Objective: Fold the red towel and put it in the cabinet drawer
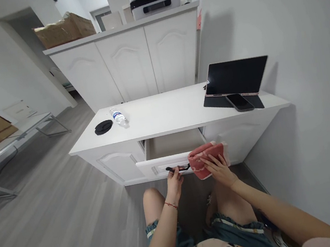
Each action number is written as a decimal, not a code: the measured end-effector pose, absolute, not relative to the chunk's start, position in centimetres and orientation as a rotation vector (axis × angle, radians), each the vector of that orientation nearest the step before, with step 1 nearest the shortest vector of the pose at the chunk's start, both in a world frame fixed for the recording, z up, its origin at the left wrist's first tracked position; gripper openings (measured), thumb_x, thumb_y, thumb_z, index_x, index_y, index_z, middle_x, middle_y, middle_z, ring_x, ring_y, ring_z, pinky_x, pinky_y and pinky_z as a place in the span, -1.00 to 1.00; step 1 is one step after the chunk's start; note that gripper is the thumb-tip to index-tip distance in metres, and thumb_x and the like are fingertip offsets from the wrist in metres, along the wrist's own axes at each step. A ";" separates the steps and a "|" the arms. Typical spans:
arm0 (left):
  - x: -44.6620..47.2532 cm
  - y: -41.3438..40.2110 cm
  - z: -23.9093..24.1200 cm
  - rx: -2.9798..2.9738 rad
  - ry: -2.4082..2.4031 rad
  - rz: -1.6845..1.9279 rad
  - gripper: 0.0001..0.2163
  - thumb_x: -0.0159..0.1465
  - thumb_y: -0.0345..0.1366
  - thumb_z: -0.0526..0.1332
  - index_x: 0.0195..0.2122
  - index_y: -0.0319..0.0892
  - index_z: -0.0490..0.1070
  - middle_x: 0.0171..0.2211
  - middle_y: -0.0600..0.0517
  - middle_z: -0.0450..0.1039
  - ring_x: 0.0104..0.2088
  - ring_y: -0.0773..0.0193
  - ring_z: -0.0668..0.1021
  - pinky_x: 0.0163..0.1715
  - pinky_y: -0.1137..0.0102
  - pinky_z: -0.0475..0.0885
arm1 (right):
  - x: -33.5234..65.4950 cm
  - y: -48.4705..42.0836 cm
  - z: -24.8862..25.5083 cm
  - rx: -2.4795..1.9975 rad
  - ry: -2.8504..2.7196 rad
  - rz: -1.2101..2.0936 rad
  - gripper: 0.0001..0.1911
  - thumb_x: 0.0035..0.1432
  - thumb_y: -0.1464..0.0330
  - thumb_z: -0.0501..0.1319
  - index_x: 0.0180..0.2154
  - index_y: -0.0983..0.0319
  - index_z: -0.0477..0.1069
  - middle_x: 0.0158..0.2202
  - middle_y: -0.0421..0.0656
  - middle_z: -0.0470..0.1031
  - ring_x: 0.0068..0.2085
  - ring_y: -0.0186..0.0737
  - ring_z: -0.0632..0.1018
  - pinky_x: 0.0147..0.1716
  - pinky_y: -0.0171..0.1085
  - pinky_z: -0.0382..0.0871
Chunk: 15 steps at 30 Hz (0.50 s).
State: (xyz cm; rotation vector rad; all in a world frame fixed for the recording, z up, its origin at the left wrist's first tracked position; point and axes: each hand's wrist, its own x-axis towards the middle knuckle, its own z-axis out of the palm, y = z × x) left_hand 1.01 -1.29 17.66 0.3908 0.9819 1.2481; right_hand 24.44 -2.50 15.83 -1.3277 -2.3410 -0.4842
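A white drawer (173,144) stands pulled out from the low cabinet, and its visible inside holds nothing. My left hand (175,179) has its fingers closed around the drawer's black handle (184,168). Just right of the handle, my right hand (219,171) holds a folded red towel (200,159) with a pale border. The fingers lie over the towel's near face; the thumb's grip behind it is hidden. The towel overlaps the drawer front's right end; whether it touches is hard to tell.
The white cabinet top (163,113) bears a clear plastic bottle (119,117), a black round flat object (103,127), a propped tablet (236,78) and a phone (240,102). A wall (314,116) closes off the right. Behind, a taller cabinet (130,62) carries a cardboard box (65,29) and a suitcase (155,0).
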 end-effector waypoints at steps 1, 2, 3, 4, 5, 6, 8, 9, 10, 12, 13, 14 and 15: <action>1.0 -1.3 17.6 0.387 0.982 1.250 -0.64 -0.12 -0.11 0.45 -0.44 -0.16 0.35 -0.34 0.01 0.51 -0.38 0.34 0.43 -0.34 0.40 0.24 | 24.4 -2.5 15.7 -1.326 -2.358 -0.478 -0.58 0.07 0.55 0.03 -0.09 0.09 0.44 0.18 -0.20 0.33 0.27 -0.12 0.19 0.26 0.10 -0.16; 1.0 -1.3 17.6 0.382 0.980 1.253 -0.63 -0.13 -0.11 0.45 -0.44 -0.16 0.34 -0.34 0.01 0.51 -0.38 0.34 0.43 -0.34 0.40 0.24 | 24.4 -2.5 15.6 -1.322 -2.374 -0.469 -0.57 0.06 0.55 0.03 -0.09 0.09 0.44 0.19 -0.20 0.33 0.27 -0.12 0.18 0.26 0.10 -0.16; 1.0 -1.3 17.6 0.379 0.978 1.254 -0.63 -0.13 -0.11 0.46 -0.44 -0.16 0.34 -0.34 0.02 0.50 -0.39 0.34 0.44 -0.34 0.40 0.24 | 24.3 -2.4 15.6 -1.316 -2.386 -0.460 -0.57 0.06 0.56 0.04 -0.10 0.09 0.44 0.18 -0.21 0.33 0.27 -0.13 0.19 0.26 0.10 -0.16; 1.0 -1.2 17.5 0.377 0.978 1.253 -0.63 -0.13 -0.11 0.46 -0.44 -0.16 0.34 -0.35 0.02 0.50 -0.39 0.35 0.44 -0.34 0.40 0.24 | 24.2 -2.4 15.6 -1.309 -2.392 -0.452 -0.57 0.05 0.57 0.04 -0.12 0.09 0.45 0.18 -0.21 0.34 0.26 -0.13 0.19 0.26 0.09 -0.16; 1.0 -1.2 17.5 0.378 0.978 1.252 -0.63 -0.13 -0.11 0.46 -0.43 -0.16 0.35 -0.35 0.02 0.50 -0.39 0.35 0.44 -0.35 0.41 0.25 | 24.0 -2.4 15.7 -1.299 -2.394 -0.445 -0.57 0.04 0.58 0.03 -0.13 0.09 0.45 0.17 -0.22 0.35 0.26 -0.14 0.20 0.27 0.08 -0.16; 0.9 -1.2 17.5 0.379 0.978 1.249 -0.63 -0.13 -0.11 0.46 -0.43 -0.17 0.35 -0.35 0.03 0.50 -0.39 0.35 0.44 -0.35 0.41 0.25 | 23.8 -2.4 15.8 -1.288 -2.394 -0.438 -0.57 0.04 0.58 0.03 -0.14 0.09 0.46 0.16 -0.22 0.36 0.26 -0.14 0.21 0.27 0.07 -0.17; 0.9 -1.2 17.4 0.379 0.973 1.246 -0.63 -0.12 -0.11 0.45 -0.42 -0.17 0.35 -0.34 0.04 0.50 -0.40 0.36 0.44 -0.35 0.41 0.26 | 23.4 -2.4 16.0 -1.260 -2.395 -0.423 -0.55 0.04 0.59 0.02 -0.11 0.10 0.45 0.15 -0.21 0.37 0.25 -0.16 0.21 0.26 0.06 -0.16; 1.0 -1.2 17.4 0.377 0.966 1.248 -0.64 -0.11 -0.12 0.45 -0.42 -0.17 0.35 -0.34 0.04 0.50 -0.40 0.37 0.44 -0.35 0.42 0.27 | 23.0 -2.4 16.1 -1.241 -2.397 -0.413 -0.55 0.05 0.58 0.02 -0.10 0.10 0.45 0.15 -0.20 0.37 0.25 -0.16 0.22 0.26 0.05 -0.14; 1.0 -1.2 17.3 0.374 0.952 1.251 -0.64 -0.11 -0.13 0.45 -0.42 -0.17 0.36 -0.34 0.05 0.49 -0.40 0.38 0.45 -0.35 0.42 0.29 | 22.6 -2.3 16.2 -1.222 -2.402 -0.400 -0.54 0.04 0.58 0.02 -0.08 0.11 0.44 0.16 -0.19 0.36 0.25 -0.17 0.21 0.26 0.05 -0.13; 1.1 -1.3 17.2 0.359 0.908 1.258 -0.66 -0.09 -0.15 0.45 -0.38 -0.16 0.38 -0.34 0.05 0.49 -0.40 0.38 0.46 -0.34 0.42 0.32 | 21.7 -2.1 16.5 -1.181 -2.419 -0.369 -0.52 0.03 0.58 0.02 -0.05 0.11 0.44 0.17 -0.16 0.34 0.26 -0.17 0.21 0.25 0.06 -0.11; 1.2 -1.4 17.2 0.344 0.881 1.263 -0.67 -0.08 -0.17 0.45 -0.36 -0.15 0.40 -0.35 0.06 0.49 -0.40 0.37 0.47 -0.34 0.42 0.33 | 21.1 -2.0 16.6 -1.161 -2.425 -0.352 -0.50 0.03 0.58 0.03 -0.03 0.12 0.43 0.18 -0.15 0.33 0.26 -0.16 0.20 0.24 0.06 -0.11; 1.2 -1.5 17.1 0.324 0.854 1.269 -0.68 -0.08 -0.20 0.44 -0.34 -0.15 0.41 -0.37 0.06 0.49 -0.40 0.36 0.48 -0.35 0.42 0.34 | 20.5 -1.9 16.8 -1.144 -2.434 -0.334 -0.48 0.02 0.58 0.03 0.00 0.12 0.42 0.19 -0.15 0.32 0.26 -0.16 0.20 0.24 0.06 -0.10; 1.2 -1.6 17.0 0.300 0.824 1.273 -0.70 -0.06 -0.22 0.43 -0.33 -0.15 0.43 -0.37 0.06 0.50 -0.39 0.34 0.49 -0.36 0.42 0.35 | 19.9 -1.8 17.1 -1.129 -2.444 -0.314 -0.45 0.01 0.58 0.03 0.03 0.11 0.39 0.19 -0.14 0.31 0.26 -0.15 0.20 0.24 0.06 -0.10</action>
